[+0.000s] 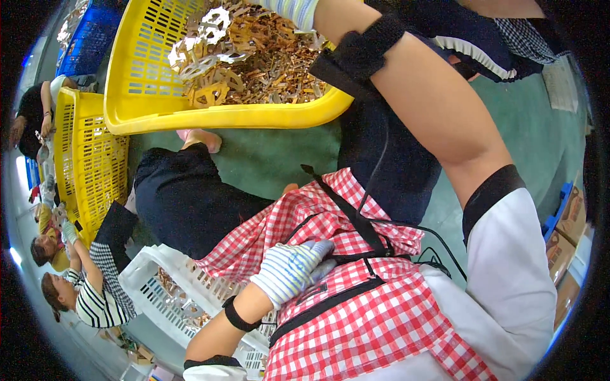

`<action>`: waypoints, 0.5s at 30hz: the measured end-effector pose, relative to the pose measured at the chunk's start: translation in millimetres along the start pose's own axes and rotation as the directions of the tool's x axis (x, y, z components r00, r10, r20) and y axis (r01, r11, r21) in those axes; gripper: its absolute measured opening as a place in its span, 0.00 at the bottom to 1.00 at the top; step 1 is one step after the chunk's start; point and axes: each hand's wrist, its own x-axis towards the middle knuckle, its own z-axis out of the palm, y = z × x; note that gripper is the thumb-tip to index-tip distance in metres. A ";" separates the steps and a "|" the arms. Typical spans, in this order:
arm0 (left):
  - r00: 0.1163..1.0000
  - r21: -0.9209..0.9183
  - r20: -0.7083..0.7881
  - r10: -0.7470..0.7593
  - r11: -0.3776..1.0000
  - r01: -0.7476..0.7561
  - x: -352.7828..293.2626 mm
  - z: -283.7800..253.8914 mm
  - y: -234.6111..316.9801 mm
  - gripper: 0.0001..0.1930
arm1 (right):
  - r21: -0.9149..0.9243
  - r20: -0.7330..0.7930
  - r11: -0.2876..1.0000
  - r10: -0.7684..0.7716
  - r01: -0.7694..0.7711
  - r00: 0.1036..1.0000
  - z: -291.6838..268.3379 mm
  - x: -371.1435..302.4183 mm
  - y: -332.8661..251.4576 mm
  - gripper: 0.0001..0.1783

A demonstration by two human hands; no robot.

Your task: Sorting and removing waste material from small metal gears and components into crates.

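Note:
My left hand (293,272), in a white glove with blue and yellow stripes, rests at my waist against the red-and-white checked apron (356,317). Its fingers are bent and pressed together beside a black strap and zipped pouch; whatever they may hold is hidden. My right arm reaches up across the view to the far yellow crate (222,120). Only the back and cuff of my gloved right hand (297,9) show at the top edge, with the fingers cut off. Inside the crate lie many small brown and coppery metal strips (273,70) and larger silvery cut-out plates (215,24).
A white slotted crate (152,286) with metal pieces stands at lower left. Another yellow crate (95,165) is at left, near several people. A thin black cable (438,238) hangs from my waist. Someone in dark trousers (451,38) is at top right; cardboard boxes (565,247) stand at right.

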 end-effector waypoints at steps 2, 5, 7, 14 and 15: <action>0.993 -0.043 -0.103 0.052 0.997 -0.057 1.4 4.4 -5.7 0.16 | -0.012 -0.008 1.000 -0.008 0.008 1.000 -3.9 -0.6 1.1 0.13; 0.946 0.040 -0.323 -0.022 0.999 0.037 6.3 0.8 -4.3 0.11 | -0.026 -0.012 0.999 -0.020 0.019 1.000 -4.7 -3.0 1.3 0.13; 0.958 0.030 -0.287 0.022 0.999 -0.013 2.0 -0.3 4.3 0.11 | -0.032 -0.016 0.999 -0.030 0.029 0.999 -4.1 -3.5 1.2 0.13; 0.965 -0.252 -0.125 0.231 0.933 -0.256 -21.7 4.5 14.8 0.17 | -0.041 -0.047 0.997 -0.070 0.068 0.996 -5.5 1.1 -2.6 0.13; 0.938 -0.247 -0.166 0.305 0.908 -0.339 -24.8 6.8 12.6 0.18 | -0.042 -0.052 0.996 -0.077 0.075 0.996 -6.2 2.0 -3.9 0.13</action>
